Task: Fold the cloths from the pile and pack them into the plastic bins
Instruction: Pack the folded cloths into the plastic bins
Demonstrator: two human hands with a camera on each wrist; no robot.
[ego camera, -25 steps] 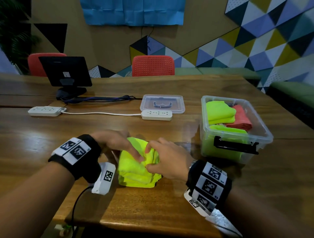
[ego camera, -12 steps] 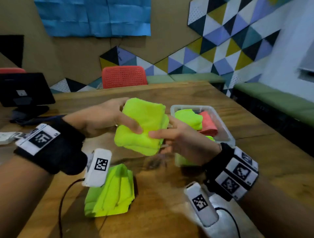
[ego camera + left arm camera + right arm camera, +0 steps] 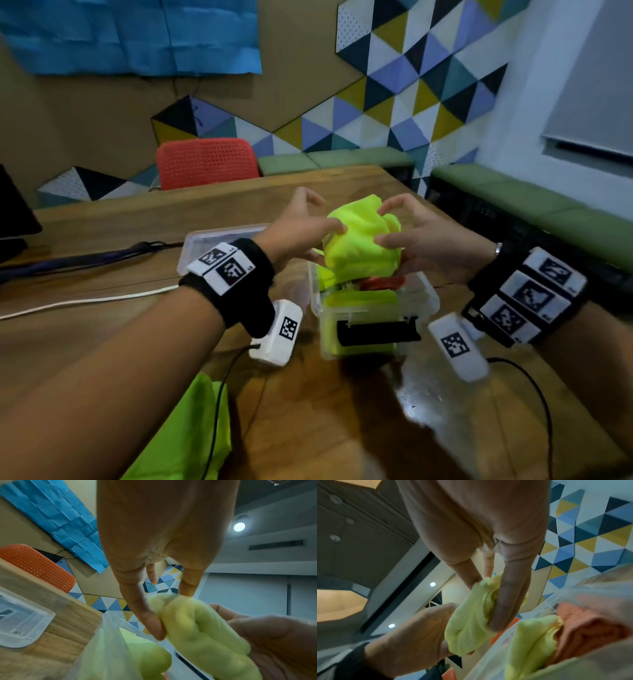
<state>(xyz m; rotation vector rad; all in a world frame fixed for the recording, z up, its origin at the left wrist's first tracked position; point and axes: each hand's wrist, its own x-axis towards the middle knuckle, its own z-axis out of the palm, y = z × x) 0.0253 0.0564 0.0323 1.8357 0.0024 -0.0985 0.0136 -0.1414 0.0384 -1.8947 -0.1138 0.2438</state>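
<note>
A second ago the cloth (image 3: 359,243) lay on the table (image 3: 137,329) under both hands; now it is lifted and hangs right over the bin (image 3: 373,308), folded into a thick bundle. The left hand (image 3: 301,229) clamps its left side, thumb on top and fingers behind; the right hand (image 3: 421,240) pinches the right side the same way. By my reading the fold is done and only the lowering is left.

The bin, at 12 o'clock from the person, already holds several yellow-green cloths (image 3: 356,298) and a red one (image 3: 382,282), and looks nearly full, so the new bundle will likely need pressing in. Its lid (image 3: 219,240) lies on the table at 10 o'clock of the bin. One more cloth (image 3: 191,435) waits at 7 o'clock, near the table's edge, not yet packed.
</note>
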